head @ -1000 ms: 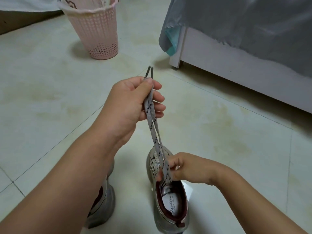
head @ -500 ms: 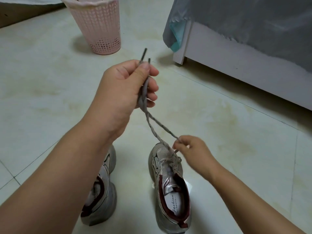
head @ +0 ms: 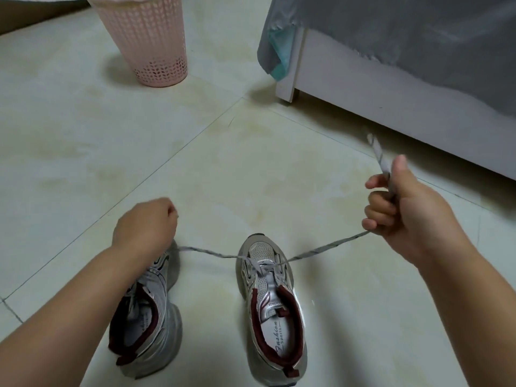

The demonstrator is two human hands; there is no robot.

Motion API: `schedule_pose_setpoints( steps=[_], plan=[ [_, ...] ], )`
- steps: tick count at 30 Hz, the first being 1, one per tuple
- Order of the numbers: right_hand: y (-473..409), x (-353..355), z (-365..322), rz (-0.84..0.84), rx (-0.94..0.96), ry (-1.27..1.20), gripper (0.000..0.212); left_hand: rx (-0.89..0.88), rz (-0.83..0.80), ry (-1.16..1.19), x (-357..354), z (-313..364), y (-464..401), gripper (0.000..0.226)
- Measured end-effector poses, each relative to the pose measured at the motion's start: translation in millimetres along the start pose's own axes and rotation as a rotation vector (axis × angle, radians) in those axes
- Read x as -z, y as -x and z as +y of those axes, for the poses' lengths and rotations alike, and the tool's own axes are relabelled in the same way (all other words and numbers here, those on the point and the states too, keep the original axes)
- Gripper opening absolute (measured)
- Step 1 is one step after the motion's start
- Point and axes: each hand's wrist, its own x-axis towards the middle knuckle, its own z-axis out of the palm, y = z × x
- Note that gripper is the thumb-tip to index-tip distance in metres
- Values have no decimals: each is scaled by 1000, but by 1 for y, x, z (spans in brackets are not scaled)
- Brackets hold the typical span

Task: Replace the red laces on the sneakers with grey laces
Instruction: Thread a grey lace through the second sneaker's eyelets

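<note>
Floor: we see glossy pale tiles [head: 83,152]
Sneakers: mesh right sneaker [head: 272,305] and left sneaker [head: 148,325], mid-floor
Grey lace [head: 329,245]: flat woven, taut through the right sneaker's eyelets
Right hand [head: 410,216]: fist curled round one end
Left hand [head: 145,227]: we see it pinching the other

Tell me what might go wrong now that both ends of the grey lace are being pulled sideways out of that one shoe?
The right sneaker stands free on the floor tiles, held by nobody, so an uneven tug could tip or drag it. The right hand keeps a long tail of grey lace, while the left hand shows little spare, so the ends may finish unequal. The left arm crosses over the left sneaker and could knock it.
</note>
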Motion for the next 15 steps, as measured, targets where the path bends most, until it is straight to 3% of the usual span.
schedule_pose_setpoints(
  steps=[3, 5, 7, 11, 15],
  plan=[
    [-7, 12, 7, 65, -5, 103, 41, -49, -104, -331, -24, -7, 8, 25],
    [-12, 16, 16, 105, 14, 234, 33, -136, -80, -407, -34, 4, 15, 26],
    [-18, 19, 25, 123, 52, 336, 26, -235, -46, -248, -42, 24, 26, 24],
    [-26, 21, 44, 149, 94, 475, 22, -351, -146, 158, -65, 70, 61, 19],
    [-29, 13, 67, 89, 91, 576, 27, -320, -243, 98, -95, 96, 82, 43]
  ],
)
